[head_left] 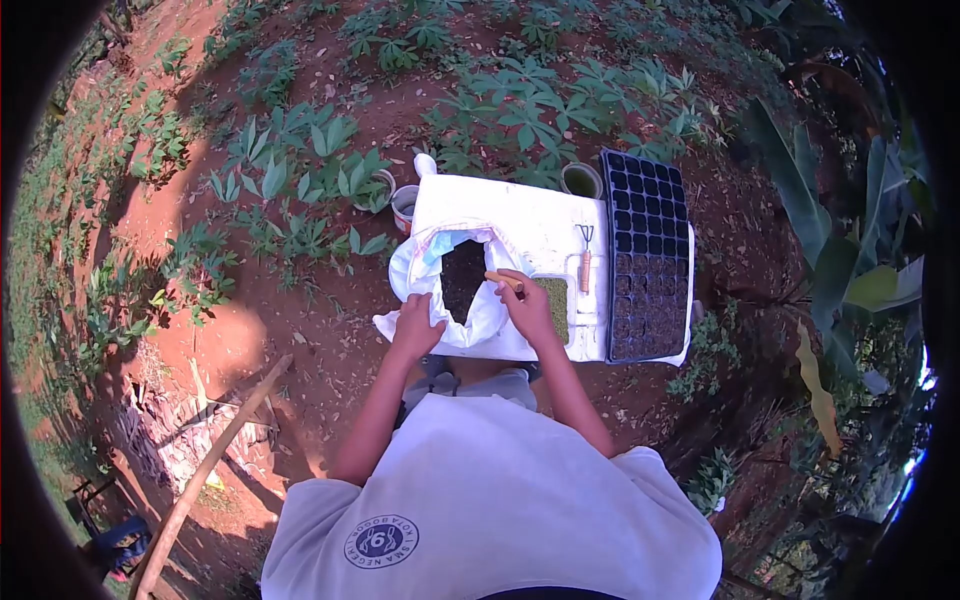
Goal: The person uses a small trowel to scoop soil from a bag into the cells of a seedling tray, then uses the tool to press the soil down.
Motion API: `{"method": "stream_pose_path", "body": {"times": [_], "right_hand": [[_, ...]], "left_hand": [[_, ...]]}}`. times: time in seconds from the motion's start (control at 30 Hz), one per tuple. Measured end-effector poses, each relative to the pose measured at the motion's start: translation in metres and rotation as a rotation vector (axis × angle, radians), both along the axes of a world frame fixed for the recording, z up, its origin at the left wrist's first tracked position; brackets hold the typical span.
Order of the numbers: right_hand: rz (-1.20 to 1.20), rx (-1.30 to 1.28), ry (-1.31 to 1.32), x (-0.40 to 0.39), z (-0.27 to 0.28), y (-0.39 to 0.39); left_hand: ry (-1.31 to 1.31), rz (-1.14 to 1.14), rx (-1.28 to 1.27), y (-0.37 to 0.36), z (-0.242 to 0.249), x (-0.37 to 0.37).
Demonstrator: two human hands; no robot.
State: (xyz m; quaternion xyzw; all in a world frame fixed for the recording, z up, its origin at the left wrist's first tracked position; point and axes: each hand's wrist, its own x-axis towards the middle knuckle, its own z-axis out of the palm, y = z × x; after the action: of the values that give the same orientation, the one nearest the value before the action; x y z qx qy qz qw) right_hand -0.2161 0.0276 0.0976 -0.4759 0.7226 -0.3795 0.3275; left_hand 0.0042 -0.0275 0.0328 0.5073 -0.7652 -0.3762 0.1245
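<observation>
White plastic sack [487, 330], its mouth rolled open around dark, crumbly soil [463, 280], sits at the left end of the white tabletop [480, 203], between the person's two hands. The left hand [417, 326] rests on the near-left part of the crumpled rim, its fingers against the folds; whether they are clamped on the plastic cannot be told. At the right side of the mouth, the right hand [529, 308] has its fingers closed around a tan wooden handle [504, 281], one end of which points toward the opening; the rest of the tool is hidden.

Both bare forearms reach forward from short sleeves, the left angling rightward and the right angling leftward, so that they converge on the sack.

Just right of the right hand lies a shallow rectangular tray [558, 300] of fine green material. Beyond it is a hand fork [586, 268] with slim tines and a wooden grip. Along the right edge lies a black seedling tray [645, 255] of square cells, the nearer ones filled with brown soil.
</observation>
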Motion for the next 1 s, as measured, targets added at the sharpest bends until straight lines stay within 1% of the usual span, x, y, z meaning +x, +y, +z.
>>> {"method": "stream_pose_path", "body": {"times": [0.07, 0.1, 0.17, 0.2, 0.27, 0.4, 0.47, 0.5, 0.57, 0.67, 0.7, 0.77, 0.87, 1.0], "right_hand": [[-0.183, -0.092, -0.378, 0.001, -0.015, -0.001], [-0.181, -0.089, -0.382, 0.001, -0.017, -0.002], [-0.181, -0.076, -0.368, -0.001, -0.019, -0.002], [-0.181, -0.074, -0.372, -0.002, -0.021, -0.002], [-0.157, -0.004, -0.338, -0.003, -0.025, -0.003], [-0.147, 0.015, -0.35, -0.002, -0.036, -0.006], [-0.182, -0.008, -0.426, -0.004, -0.045, -0.006], [-0.18, -0.006, -0.426, -0.004, -0.047, -0.006], [-0.207, -0.013, -0.486, -0.006, -0.05, -0.005], [-0.237, 0.01, -0.52, -0.006, -0.05, -0.003], [-0.241, 0.012, -0.519, -0.005, -0.049, -0.002], [-0.294, 0.04, -0.598, -0.001, -0.046, 0.001], [-0.297, 0.033, -0.652, -0.002, -0.047, 0.003], [-0.305, 0.039, -0.61, -0.009, -0.044, 0.006]], "left_hand": [[-0.044, -0.061, 0.034, -0.002, -0.001, 0.003], [-0.048, -0.058, 0.036, -0.003, 0.0, 0.005], [-0.084, -0.144, 0.073, -0.007, 0.003, 0.007], [-0.087, -0.143, 0.076, -0.007, 0.006, 0.009], [-0.143, -0.227, 0.082, -0.009, 0.011, 0.011], [-0.167, -0.311, 0.124, -0.013, 0.002, 0.021], [-0.113, -0.369, 0.22, -0.016, -0.011, 0.027], [-0.114, -0.367, 0.222, -0.017, -0.005, 0.028], [-0.189, -0.455, 0.342, -0.019, 0.007, 0.029], [-0.127, -0.46, 0.391, -0.017, 0.007, 0.031], [-0.126, -0.463, 0.394, -0.016, 0.004, 0.031], [-0.114, -0.456, 0.416, -0.017, -0.001, 0.03], [-0.141, -0.466, 0.399, -0.018, -0.005, 0.028], [-0.124, -0.485, 0.408, -0.02, -0.005, 0.031]]}}
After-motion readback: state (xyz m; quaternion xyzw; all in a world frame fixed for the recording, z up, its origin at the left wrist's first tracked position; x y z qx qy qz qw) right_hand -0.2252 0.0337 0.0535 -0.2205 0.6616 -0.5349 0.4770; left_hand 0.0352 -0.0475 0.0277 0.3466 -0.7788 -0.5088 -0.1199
